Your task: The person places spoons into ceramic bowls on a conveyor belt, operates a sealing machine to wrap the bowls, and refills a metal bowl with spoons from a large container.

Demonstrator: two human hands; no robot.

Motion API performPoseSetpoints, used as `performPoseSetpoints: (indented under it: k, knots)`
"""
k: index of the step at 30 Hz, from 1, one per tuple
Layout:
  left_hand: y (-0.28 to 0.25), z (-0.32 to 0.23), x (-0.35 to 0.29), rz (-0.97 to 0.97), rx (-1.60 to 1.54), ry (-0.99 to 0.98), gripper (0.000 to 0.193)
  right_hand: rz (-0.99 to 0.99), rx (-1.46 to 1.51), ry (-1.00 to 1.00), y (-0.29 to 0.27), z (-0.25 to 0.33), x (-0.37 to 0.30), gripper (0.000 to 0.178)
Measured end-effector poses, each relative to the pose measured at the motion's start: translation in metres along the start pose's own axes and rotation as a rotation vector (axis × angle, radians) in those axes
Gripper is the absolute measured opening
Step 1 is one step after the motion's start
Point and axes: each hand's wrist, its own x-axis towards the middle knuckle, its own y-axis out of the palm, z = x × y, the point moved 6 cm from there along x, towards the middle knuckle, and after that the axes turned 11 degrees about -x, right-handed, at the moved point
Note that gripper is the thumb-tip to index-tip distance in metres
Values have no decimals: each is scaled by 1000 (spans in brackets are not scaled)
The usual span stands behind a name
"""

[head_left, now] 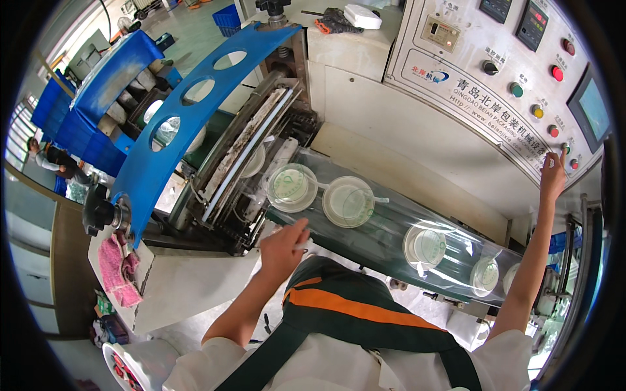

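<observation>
Control panel [473, 114], 2 o'clock | clear film [456, 238], 4 o'clock: looks light, soft, slippery; grab edge | white round containers [349, 202], under film, centre to 4 o'clock: likely light, dentable; take by rim | left hand [282, 251], 7 o'clock, near film: half-curled, grip can't tell | right hand [553, 177], 3 o'clock: index out at small green button [565, 146], gripping nothing

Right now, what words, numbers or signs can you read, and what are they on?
I won't copy any out, but here's where they are:
Metal control panel: big dark lettering in two scripts, beside a red-and-blue logo.
Near the round buttons: small labels, too tiny to read surely.
Small black display: red digits, too small.
Clear film over white containers: green print, too blurred.
Bluish screen: nothing readable.
</observation>
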Motion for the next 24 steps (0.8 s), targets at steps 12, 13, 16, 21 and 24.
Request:
performPoseSetpoints:
  k: [12, 13, 16, 21, 24]
  knots:
    - [90, -14, -21, 545, -158, -184, 59, -75, 400, -148, 19, 90, -28, 35]
    - [95, -14, -12, 566, -121, -127, 57, -90, 438, -192, 1, 105, -25, 33]
    - [102, -16, -11, 578, -119, -130, 55, -162, 435, -233, -15, 113, -16, 28]
    - [93, -10, -18, 513, -183, -44, 51, 48, 164, -103, -1, 116, -2, 29]
    - [82, -13, -20, 508, -117, -35, 42, 81, 101, -16, 3, 100, -6, 26]
